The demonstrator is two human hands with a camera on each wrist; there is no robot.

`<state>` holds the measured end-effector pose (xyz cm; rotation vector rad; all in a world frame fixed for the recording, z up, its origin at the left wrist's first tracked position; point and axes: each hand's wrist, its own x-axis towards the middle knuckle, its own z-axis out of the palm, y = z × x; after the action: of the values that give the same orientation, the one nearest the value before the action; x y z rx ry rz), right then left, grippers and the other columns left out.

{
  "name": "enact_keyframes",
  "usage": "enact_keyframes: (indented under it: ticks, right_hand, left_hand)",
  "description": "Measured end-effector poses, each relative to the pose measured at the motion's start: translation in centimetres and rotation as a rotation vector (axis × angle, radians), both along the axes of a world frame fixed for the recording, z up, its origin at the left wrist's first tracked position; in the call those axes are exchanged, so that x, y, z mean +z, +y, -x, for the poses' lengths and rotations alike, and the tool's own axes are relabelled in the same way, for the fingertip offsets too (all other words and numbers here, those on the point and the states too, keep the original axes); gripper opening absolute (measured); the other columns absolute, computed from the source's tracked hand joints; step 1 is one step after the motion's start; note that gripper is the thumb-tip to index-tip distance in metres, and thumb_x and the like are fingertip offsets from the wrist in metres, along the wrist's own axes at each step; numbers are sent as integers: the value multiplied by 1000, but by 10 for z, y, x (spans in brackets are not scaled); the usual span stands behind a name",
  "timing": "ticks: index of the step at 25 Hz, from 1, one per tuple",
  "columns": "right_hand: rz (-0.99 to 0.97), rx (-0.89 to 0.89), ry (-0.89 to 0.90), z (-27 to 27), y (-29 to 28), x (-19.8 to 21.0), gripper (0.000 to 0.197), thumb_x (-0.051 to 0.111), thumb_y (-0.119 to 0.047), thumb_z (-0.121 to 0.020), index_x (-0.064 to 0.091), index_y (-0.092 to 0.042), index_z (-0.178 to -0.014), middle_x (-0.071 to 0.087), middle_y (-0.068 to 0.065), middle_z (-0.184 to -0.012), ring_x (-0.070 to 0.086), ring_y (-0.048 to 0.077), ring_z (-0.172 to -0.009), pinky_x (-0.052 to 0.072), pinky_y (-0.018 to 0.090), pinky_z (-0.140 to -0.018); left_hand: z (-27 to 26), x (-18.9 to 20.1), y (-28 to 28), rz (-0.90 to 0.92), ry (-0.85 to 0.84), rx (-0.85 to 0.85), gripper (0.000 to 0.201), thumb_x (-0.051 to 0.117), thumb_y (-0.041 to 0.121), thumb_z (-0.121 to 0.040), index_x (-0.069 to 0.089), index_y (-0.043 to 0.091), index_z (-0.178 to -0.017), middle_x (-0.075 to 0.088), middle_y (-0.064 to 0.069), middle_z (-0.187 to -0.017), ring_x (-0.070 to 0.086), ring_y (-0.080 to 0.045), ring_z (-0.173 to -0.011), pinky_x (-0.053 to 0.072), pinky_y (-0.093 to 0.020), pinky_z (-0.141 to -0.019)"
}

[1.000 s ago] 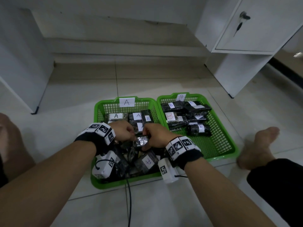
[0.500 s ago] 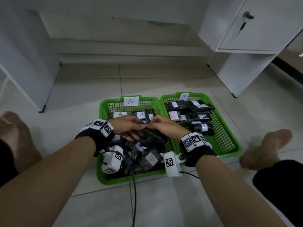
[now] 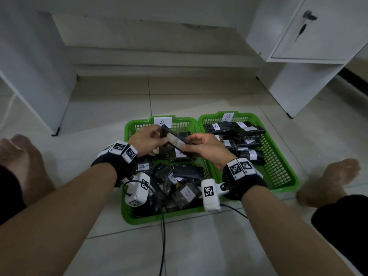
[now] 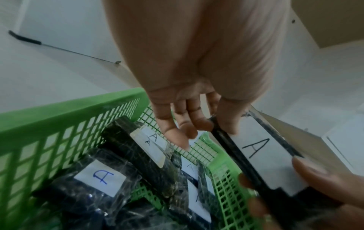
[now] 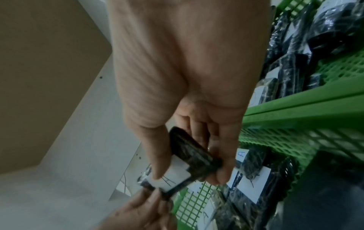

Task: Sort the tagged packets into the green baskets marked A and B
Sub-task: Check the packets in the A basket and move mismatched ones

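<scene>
A black packet with a white tag marked A is held between both hands above basket A. My left hand pinches its far end with thumb and fingertip. My right hand grips its near end. The tag faces up in the left wrist view; the right wrist view shows the packet between thumb and fingers. Basket A holds several packets tagged A. Basket B, to its right, holds several packets tagged B.
Nearer me, below my wrists, a heap of mixed tagged packets lies in green basket. A bare foot rests at the left, another at the right. A white cabinet stands back right; a black cable runs toward me.
Both hands rose from the heap with one packet and carried it away from me over basket A. Its A tag now faces up.
</scene>
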<state>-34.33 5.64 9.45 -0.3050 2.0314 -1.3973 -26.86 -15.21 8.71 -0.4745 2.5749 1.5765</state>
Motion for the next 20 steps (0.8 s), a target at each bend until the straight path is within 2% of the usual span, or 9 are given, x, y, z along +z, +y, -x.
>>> enact_keyframes:
  ticks: [2,4,6,8,10,12,15,17,20]
  right_hand:
    - [-142,75,66,-1,-5,-4,32,78,-15,-85,67,-13,-115,73,4,-109,72,22,-99,59,35,-90]
    - [-424,196,316,-2,-7,-10,35,75,-9,-84,66,-13,-118,70,3,-113,67,21,-104,55,33,-92]
    - [-618,325,437,-7,-9,-20,48,77,-11,-82,63,-13,-127,66,4,-124,62,22,-113,52,31,-94]
    - [-729,464,412,-9,-16,-28,59,83,-17,-79,59,-16,-132,62,3,-126,61,24,-115,48,28,-87]
    - [-812,565,398,-10,-18,-27,57,88,-20,-75,62,-16,-125,63,4,-120,62,25,-109,47,28,-80]
    - [-824,605,381,-4,-22,-24,50,91,-20,-71,67,-14,-115,66,2,-112,64,24,-102,52,30,-79]
    - [-777,552,404,8,-24,-17,47,92,-26,-70,71,-13,-109,70,1,-109,66,21,-103,55,33,-88]
    - [-670,388,542,17,-30,-9,49,90,-27,-74,68,-15,-116,69,0,-115,65,21,-109,53,33,-94]
    - [-438,273,675,25,-45,-2,79,89,-34,-72,54,-21,-141,58,-1,-141,55,18,-126,41,31,-105]
  left_hand:
    - [-1,-1,-10,-88,62,127,19,69,21,-92,68,13,-109,70,-9,-101,69,-21,-88,62,-42,-76]
    - [-1,-2,-27,-75,93,261,15,71,22,-90,70,10,-100,72,-11,-93,69,-20,-78,62,-42,-77]
    - [-2,-5,-41,-81,90,379,13,73,23,-89,69,12,-95,74,-10,-85,70,-19,-67,63,-40,-74]
    - [0,-9,-50,-133,96,454,16,72,17,-89,66,15,-104,75,-14,-87,71,-21,-63,62,-40,-70]
    - [1,-11,-50,-161,99,472,29,68,11,-92,62,17,-119,74,-15,-87,71,-22,-61,62,-38,-65]
    - [2,-11,-50,-157,89,486,32,65,9,-93,63,17,-124,74,-14,-86,72,-22,-62,63,-34,-62]
    - [3,-9,-51,-191,67,509,30,64,5,-93,62,14,-121,73,-17,-87,73,-25,-65,62,-32,-59]
    - [7,-7,-53,-231,42,514,30,63,2,-92,61,13,-119,72,-22,-89,73,-29,-68,63,-34,-59]
    - [13,-1,-54,-277,-10,441,32,64,-4,-90,59,10,-119,72,-26,-92,73,-30,-69,63,-36,-62]
